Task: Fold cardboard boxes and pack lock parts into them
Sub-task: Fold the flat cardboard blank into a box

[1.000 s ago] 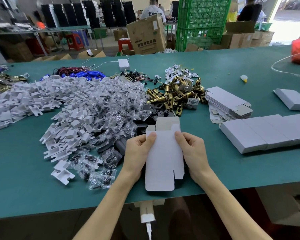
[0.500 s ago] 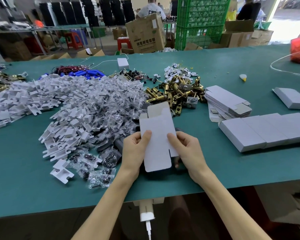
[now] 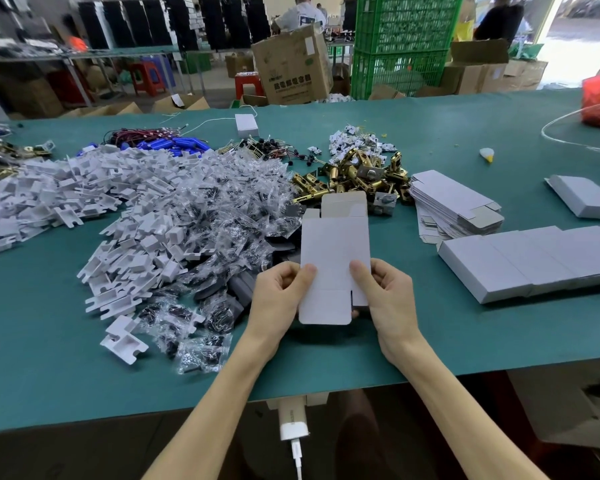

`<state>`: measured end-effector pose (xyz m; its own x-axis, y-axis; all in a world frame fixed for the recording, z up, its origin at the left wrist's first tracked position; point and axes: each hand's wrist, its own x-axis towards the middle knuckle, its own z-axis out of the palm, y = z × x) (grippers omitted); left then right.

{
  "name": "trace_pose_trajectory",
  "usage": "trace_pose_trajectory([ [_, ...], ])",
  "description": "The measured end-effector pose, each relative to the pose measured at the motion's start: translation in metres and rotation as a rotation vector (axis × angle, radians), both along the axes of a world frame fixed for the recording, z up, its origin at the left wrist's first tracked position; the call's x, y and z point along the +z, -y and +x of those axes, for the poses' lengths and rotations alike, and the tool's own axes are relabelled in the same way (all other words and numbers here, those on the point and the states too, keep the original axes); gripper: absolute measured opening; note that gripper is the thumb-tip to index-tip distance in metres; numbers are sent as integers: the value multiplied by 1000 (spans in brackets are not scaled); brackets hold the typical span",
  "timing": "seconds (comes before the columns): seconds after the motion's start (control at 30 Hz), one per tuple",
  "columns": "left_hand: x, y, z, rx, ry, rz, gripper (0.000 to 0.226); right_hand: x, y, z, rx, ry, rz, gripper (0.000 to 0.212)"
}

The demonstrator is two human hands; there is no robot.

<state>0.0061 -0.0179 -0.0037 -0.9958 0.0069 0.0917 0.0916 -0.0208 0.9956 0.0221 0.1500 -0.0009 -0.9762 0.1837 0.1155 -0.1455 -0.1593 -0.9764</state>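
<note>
Lifted away from the table edge since a second ago, the blank is now held squarely between both hands, its brief tilt gone. Left hand and right hand each pinch a lower side, thumbs on the front face, fingers curled behind. It looks ready to be popped open; no flap is tucked yet. Beyond lie bagged parts, brass latches, stacked blanks and folded boxes.

flat white box blank, upright, flaps open
</note>
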Motion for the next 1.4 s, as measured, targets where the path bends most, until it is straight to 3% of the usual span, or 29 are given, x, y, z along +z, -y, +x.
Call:
trace_pose_trajectory([
  [0.17,-1,3,0,118,-2,48,34,0,2,-2,69,31,16,37],
  [0.33,1,1,2,97,30,47,38,0,0,-1,74,31,21,34],
  [0.6,14,5,4,92,135,210,47,4,1,4,170,43,40,35],
  [0.77,15,4,5,121,140,236,46,6,4,5,179,0,73,22],
  [1.07,13,0,7,123,33,130,18,11,5,4,171,-26,53,53],
  [1.17,16,-1,10,75,-1,124,23,9,4,3,164,-20,60,65],
  [1.3,21,-1,13,26,4,137,40,8,4,2,205,-55,83,64],
  [1.4,21,0,14,50,27,157,34,7,5,1,225,-55,103,63],
])
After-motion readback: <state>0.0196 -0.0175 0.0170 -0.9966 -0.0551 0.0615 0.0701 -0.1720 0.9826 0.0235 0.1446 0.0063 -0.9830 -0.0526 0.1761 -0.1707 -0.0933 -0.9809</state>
